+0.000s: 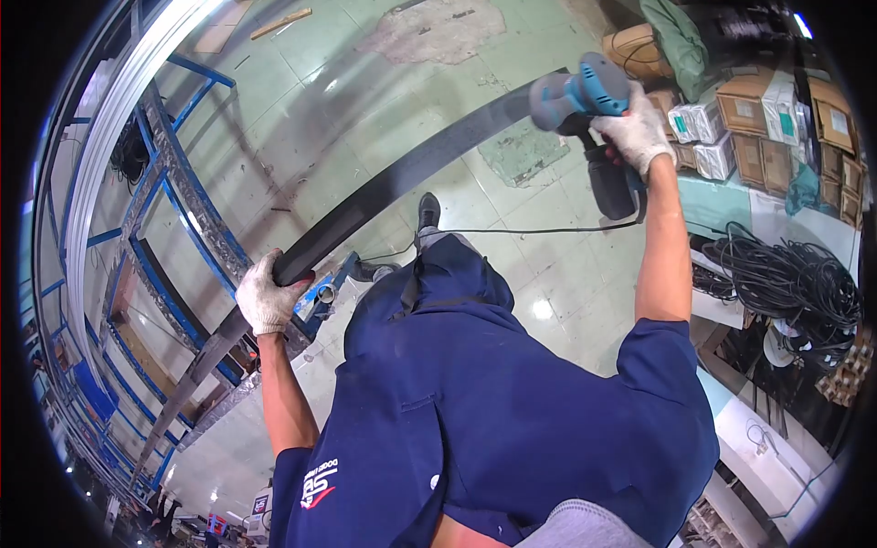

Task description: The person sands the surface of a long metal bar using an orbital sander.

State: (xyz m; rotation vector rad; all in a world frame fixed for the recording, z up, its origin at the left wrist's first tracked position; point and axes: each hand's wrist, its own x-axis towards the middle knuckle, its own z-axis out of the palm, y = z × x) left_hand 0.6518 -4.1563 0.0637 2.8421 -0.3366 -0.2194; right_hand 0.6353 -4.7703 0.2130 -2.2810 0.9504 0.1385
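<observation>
My right hand (pixel 639 132), in a white work glove, is closed on an orbital sander (pixel 594 84) with a blue and grey body. Its black dust bag (pixel 609 185) hangs below the grip. The sander's head sits over the far end of a long, dark flat bar (pixel 402 173). Wrapped around that bar nearer my body is my gloved left hand (pixel 267 294). Past this hand the bar continues down to the left, over a blue metal frame. A black cord (pixel 539 230) crosses the floor behind my legs.
Blue steel racking (pixel 187 215) with long pale profiles (pixel 96 155) fills the left side. Cardboard boxes (pixel 763 105) are stacked at the upper right, above a bundle of black cable (pixel 790 283). A wooden strip (pixel 281 24) lies on the tiled floor (pixel 320 78).
</observation>
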